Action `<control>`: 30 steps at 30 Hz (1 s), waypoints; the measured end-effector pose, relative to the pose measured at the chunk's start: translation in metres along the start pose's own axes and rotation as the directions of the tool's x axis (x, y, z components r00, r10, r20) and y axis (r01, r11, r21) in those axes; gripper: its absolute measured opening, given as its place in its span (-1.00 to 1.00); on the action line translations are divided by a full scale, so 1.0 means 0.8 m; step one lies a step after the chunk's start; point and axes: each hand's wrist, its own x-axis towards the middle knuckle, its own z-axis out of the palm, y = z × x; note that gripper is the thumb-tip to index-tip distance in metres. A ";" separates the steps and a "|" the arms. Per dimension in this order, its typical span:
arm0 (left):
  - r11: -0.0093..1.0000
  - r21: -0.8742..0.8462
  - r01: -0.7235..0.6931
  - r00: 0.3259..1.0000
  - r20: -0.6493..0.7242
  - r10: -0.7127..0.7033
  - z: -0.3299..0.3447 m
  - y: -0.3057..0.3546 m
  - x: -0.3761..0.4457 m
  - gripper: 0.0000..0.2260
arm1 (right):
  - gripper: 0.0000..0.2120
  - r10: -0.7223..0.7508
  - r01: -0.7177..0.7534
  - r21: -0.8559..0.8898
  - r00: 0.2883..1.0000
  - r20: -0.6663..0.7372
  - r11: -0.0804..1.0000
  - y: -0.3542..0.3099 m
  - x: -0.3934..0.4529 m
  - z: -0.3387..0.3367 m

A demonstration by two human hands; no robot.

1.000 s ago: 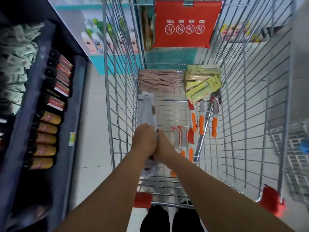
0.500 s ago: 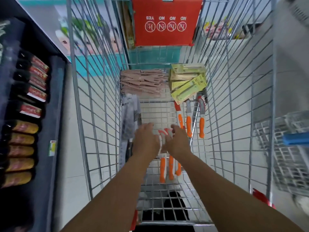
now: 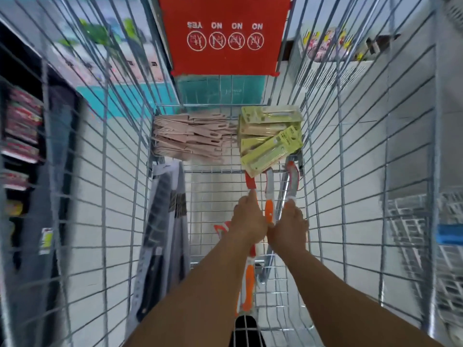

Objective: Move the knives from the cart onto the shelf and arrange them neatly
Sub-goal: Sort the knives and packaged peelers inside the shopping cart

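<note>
The left hand (image 3: 249,222) curls its fingers round one orange-handled knife (image 3: 251,182); the right hand (image 3: 288,227) grips another (image 3: 293,177). Both knives lie lengthwise on the cart (image 3: 213,196) floor, covered blades pointing far, handles near. A third knife (image 3: 269,196) lies between them, parallel. More orange knives (image 3: 248,279) lie nearer, under the forearms. Far left sit pink knives (image 3: 190,136), far right yellow-green packs (image 3: 270,141).

Wire shopping cart (image 3: 325,196): one. Orange-handled knives in red-edged sleeves (image 3: 269,194): three at far right, more partly hidden under the arms. Pink knife stack (image 3: 190,136) and yellow-green carded knife packs (image 3: 270,136): one pile each, counts unclear.
</note>
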 end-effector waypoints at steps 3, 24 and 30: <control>1.000 -0.021 0.014 0.999 -0.038 -0.015 0.004 0.008 0.013 -0.49 | -0.41 -0.052 0.052 0.005 0.998 -0.024 0.999 -0.004 0.010 0.006; 0.961 -0.176 0.212 0.972 0.142 -0.188 0.028 0.001 -0.026 -0.78 | -0.71 0.078 -0.111 0.216 0.985 0.153 0.970 0.009 -0.018 -0.015; 0.972 -0.088 0.220 0.954 0.227 -0.196 0.049 -0.017 -0.081 -0.80 | -0.69 0.131 -0.174 0.096 0.930 0.344 0.980 0.030 -0.059 -0.024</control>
